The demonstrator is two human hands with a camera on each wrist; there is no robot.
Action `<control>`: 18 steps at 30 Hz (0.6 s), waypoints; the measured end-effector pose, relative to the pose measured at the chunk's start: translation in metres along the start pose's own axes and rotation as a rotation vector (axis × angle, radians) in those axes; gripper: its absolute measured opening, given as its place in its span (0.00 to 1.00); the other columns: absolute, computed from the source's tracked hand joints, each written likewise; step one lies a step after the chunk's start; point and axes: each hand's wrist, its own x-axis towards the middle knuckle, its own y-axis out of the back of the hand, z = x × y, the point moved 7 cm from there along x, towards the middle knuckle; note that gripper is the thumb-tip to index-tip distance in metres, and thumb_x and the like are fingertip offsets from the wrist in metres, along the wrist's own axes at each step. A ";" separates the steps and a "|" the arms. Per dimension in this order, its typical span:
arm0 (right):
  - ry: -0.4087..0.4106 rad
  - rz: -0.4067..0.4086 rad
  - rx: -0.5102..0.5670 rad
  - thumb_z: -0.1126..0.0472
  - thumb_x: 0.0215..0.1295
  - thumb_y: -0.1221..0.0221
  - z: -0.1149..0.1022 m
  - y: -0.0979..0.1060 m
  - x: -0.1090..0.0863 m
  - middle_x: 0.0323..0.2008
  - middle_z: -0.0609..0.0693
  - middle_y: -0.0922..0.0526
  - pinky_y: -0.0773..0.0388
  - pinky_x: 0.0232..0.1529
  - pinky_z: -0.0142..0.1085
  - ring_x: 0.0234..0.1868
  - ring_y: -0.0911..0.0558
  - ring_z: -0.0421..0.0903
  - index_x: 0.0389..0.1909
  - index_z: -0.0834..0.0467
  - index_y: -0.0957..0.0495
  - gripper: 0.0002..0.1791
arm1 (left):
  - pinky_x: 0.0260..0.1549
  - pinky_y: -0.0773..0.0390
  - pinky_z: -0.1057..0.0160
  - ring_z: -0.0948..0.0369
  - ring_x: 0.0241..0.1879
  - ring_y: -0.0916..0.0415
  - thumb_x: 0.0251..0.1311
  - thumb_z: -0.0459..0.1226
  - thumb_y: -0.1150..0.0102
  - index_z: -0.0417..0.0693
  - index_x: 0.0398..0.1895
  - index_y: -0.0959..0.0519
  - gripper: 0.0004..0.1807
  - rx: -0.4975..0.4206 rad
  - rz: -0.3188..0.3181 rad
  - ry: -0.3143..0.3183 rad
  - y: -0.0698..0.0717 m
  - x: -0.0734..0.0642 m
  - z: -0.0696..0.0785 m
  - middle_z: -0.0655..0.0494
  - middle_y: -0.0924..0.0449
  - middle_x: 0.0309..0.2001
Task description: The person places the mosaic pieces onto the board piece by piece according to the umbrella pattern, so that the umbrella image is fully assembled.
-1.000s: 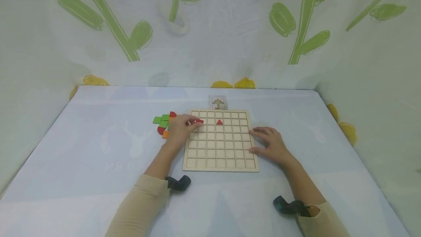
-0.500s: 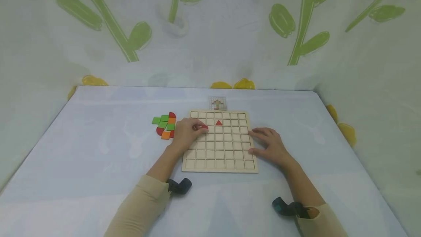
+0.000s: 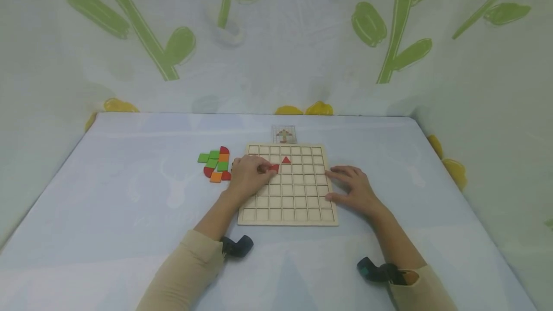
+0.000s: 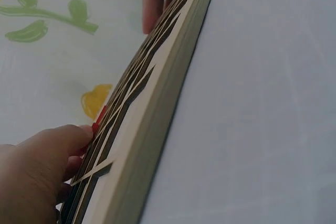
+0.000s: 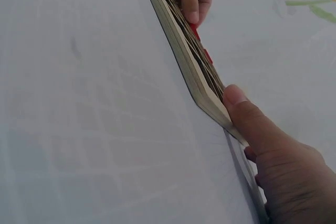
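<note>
In the head view, my left hand (image 3: pixel 249 172) is over the left part of a pale wooden grid board (image 3: pixel 288 215). Thumb and fingers pinch a small red piece (image 3: pixel 274 168), partly covered by the fingertips, close over one of the squares. A red triangle (image 3: pixel 286 160) lies in a square just up and right of it. My right hand (image 3: pixel 352 188) rests at the board's right edge, fingers spread and touching the rim. Its thumb (image 5: pixel 247 111) lies on the board's edge in the right wrist view.
Left of the board lie several flat pieces: green squares (image 3: pixel 211 162), orange squares (image 3: pixel 216 177) and red rounded ones (image 3: pixel 224 149). A small card (image 3: pixel 284 134) with a gridded coloured picture sits behind the board. A patterned cloth wall (image 3: pixel 276 61) rises at the table's far edge.
My left hand has moved right and slightly toward me with the red piece, from the board's left edge to near the red triangle. The right hand has stayed at the edge.
</note>
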 end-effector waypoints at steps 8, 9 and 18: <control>0.026 0.012 0.001 0.51 0.45 0.29 0.001 0.002 0.001 0.57 0.57 0.27 0.47 0.60 0.60 0.61 0.35 0.60 0.57 0.56 0.25 0.35 | 0.46 0.37 0.52 0.60 0.40 0.29 0.55 0.49 0.36 0.53 0.40 0.15 0.14 0.057 0.008 0.002 -0.002 0.002 0.004 0.61 0.20 0.32; 0.025 0.011 0.001 0.51 0.46 0.29 0.001 0.002 0.002 0.57 0.57 0.27 0.47 0.60 0.60 0.61 0.35 0.60 0.58 0.56 0.25 0.35 | 0.45 0.37 0.52 0.60 0.40 0.29 0.55 0.49 0.36 0.53 0.40 0.15 0.14 0.062 0.012 0.003 -0.002 0.002 0.005 0.61 0.20 0.32; -0.001 0.002 0.019 0.51 0.45 0.29 0.002 -0.001 0.001 0.58 0.57 0.27 0.48 0.61 0.60 0.62 0.36 0.60 0.58 0.55 0.25 0.35 | 0.43 0.37 0.53 0.59 0.39 0.29 0.54 0.48 0.36 0.52 0.39 0.15 0.14 0.032 0.031 0.026 0.000 -0.001 0.005 0.59 0.19 0.33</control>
